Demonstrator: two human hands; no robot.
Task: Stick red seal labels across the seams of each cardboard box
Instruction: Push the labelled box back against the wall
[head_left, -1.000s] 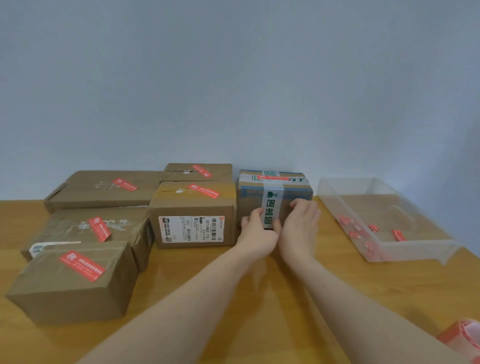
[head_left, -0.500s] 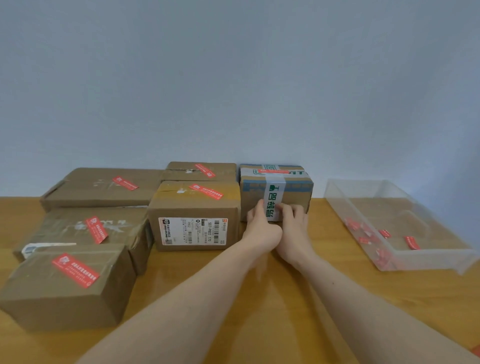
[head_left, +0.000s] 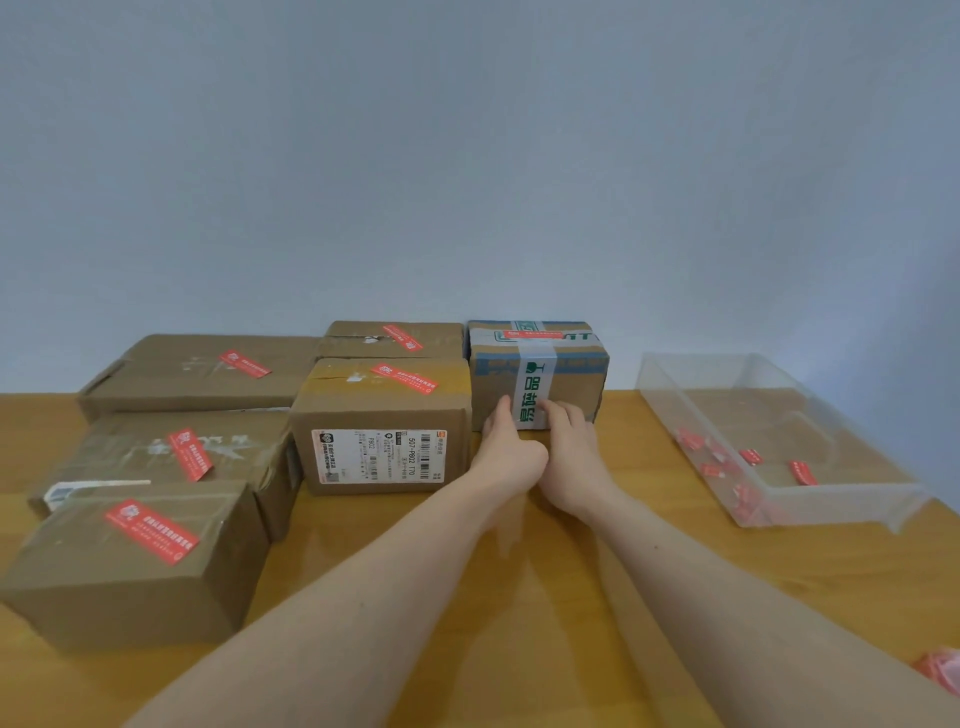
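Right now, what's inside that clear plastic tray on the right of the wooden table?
The clear plastic tray holds several small loose red seal labels, scattered over its near end. Its far end shows only the wooden table through the floor. Nothing covers them.

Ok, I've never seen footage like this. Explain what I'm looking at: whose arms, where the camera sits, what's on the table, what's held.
There is no robot: a person wears a camera on the head, looking forward and down, so the two bare arms are theirs. The left hand and right hand rest side by side against the front of a taped box, fingers on its white tape; neither clearly grips anything. Six cardboard boxes stand on the wooden table, each with a red label on top, such as the near-left box and its label. On the right, a clear bin holds loose red labels.
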